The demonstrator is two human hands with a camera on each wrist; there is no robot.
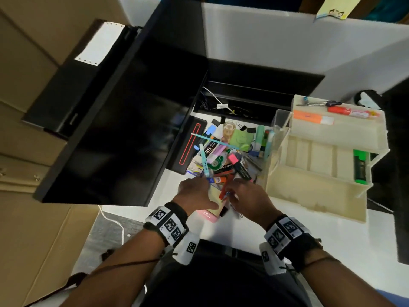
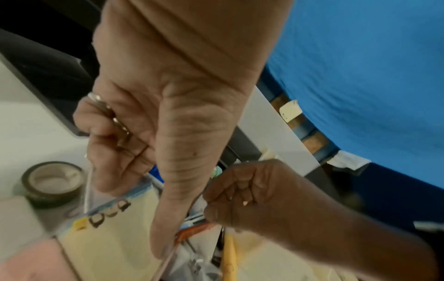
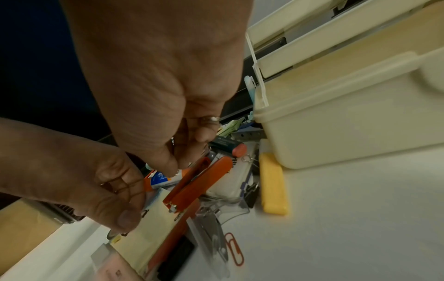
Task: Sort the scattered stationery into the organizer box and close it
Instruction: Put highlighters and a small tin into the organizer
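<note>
My two hands meet over the near edge of a stationery pile [image 1: 223,151] on the white desk. A thin brown rubber band [image 3: 129,188] loops across the curled fingers of my left hand [image 1: 194,191]. The band runs toward my right hand [image 1: 245,196], whose thumb and fingers pinch together just above an orange stapler [image 3: 197,182]. The cream organizer box [image 1: 321,196] stands open to the right, its trays fanned out. An orange highlighter [image 1: 312,117], a red marker [image 1: 345,111] and a green highlighter [image 1: 360,167] lie in it.
A black monitor [image 1: 121,118] leans over the desk's left side. Yellow sticky notes [image 3: 149,228], a yellow eraser [image 3: 273,182], a red paper clip [image 3: 235,247] and binder clips lie by the box. A tape roll [image 2: 52,182] sits to the left.
</note>
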